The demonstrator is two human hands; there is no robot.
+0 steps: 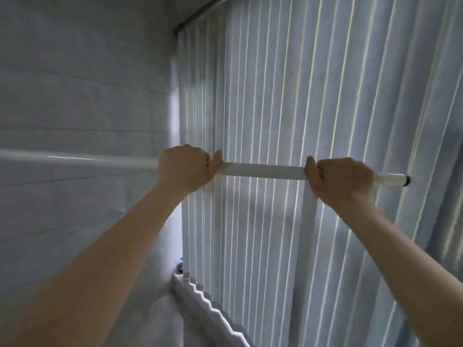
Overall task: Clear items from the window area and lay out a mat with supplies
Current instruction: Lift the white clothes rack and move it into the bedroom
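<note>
I have both hands wrapped around a white pole (263,170) held level in front of the closed vertical blinds (300,96): left hand (186,166) near its middle, right hand (343,180) just short of the dark-capped end. I judge this the clearing step; next I must swing the pole away from the window without snagging the slats
</note>
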